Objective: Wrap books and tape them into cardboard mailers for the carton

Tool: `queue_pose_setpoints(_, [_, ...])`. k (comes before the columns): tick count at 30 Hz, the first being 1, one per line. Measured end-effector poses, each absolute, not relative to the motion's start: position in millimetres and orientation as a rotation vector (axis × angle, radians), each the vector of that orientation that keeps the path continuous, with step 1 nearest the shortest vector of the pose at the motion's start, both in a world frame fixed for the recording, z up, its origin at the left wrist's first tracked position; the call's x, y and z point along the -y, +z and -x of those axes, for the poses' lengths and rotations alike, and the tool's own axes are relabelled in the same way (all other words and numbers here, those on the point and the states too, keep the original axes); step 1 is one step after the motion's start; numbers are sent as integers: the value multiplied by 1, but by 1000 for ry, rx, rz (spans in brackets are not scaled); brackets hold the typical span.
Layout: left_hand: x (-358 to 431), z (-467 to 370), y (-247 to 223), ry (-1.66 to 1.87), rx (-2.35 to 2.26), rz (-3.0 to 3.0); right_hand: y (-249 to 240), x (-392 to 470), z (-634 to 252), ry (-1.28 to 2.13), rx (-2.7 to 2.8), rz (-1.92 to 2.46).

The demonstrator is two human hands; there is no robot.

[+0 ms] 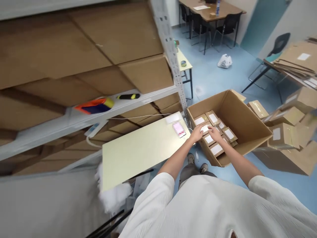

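Nearest is the wearer's white shirt (205, 205), with both bare forearms reaching ahead into an open large carton (245, 124). The left hand (197, 133) and right hand (215, 134) close on opposite ends of a small box (205, 128) with a white label, its place being the carton's near-left part, among other small boxes (229, 133). Whether it is lifted or resting on those below cannot be told. The step in hand appears to be setting or straightening this box in the group; the next move would call for keeping it level and clear of its neighbours' edges before the fingers loosen. To the left, a pale table (138, 148) carries a phone (178, 129). Farther off, a white bag (225, 61) lies on the floor.
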State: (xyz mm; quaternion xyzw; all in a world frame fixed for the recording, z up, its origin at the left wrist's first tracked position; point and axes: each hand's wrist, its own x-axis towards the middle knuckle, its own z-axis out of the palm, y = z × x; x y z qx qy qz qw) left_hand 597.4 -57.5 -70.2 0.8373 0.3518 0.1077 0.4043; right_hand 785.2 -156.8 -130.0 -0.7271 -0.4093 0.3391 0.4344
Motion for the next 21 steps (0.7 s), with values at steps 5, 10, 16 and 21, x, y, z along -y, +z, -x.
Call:
queue_pose_setpoints(5, [53, -503, -38, 428, -1143, -2073, -92, 107, -714, 849, 1232, 1666])
queue_pose_setpoints(10, [62, -381, -10, 566, -1389, -2011, -62, 66, -599, 947, 1499, 1498])
queue_pose_setpoints(16, [117, -189, 0, 688, -1691, -1912, -48, 57, -414, 1074, 1765, 1280])
queue_pose_setpoints(21, [181, -35, 7, 743, -1924, -1786, -45, 76, -248, 1184, 1921, 1097])
